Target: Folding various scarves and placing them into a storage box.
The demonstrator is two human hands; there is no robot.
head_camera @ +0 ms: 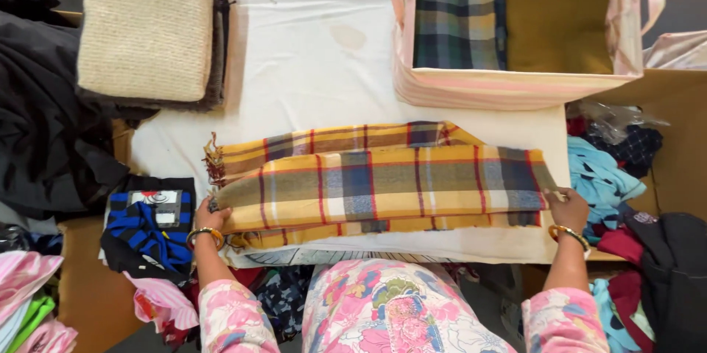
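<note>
**Two hands at the ends of a folded plaid scarf**

Nearest the camera are the person's flowered pink sleeves, each wrist with a gold bangle. The left hand [210, 218] rests on the near left corner of the scarf [383, 183], fingers curled over the fold and pressing the cloth down. The right hand [568, 209] is at the scarf's right end, fingertips pinching its edge.

The scarf is yellow plaid with red and grey-blue bars. It lies folded lengthwise across the near half of the table [309, 65], on the white cloth that covers it. A second layer shows behind the top one, shifted to the left, with a fringe [214, 161] at its left end.

Left of the left hand, a blue and black striped garment [147, 231] lies at the table's edge, with pink clothes [26, 290] below it. Right of the right hand is a heap of clothes [604, 183] in light blue, red and dark tones, just beside the table.

Farther off on the left, a cream knitted piece [143, 29] sits on top of a darker folded stack, with black cloth [44, 117] beside it. At the far right stands a pink striped bag [508, 84], open, holding a dark green plaid cloth [458, 14] and an olive cloth [560, 14] side by side.
</note>
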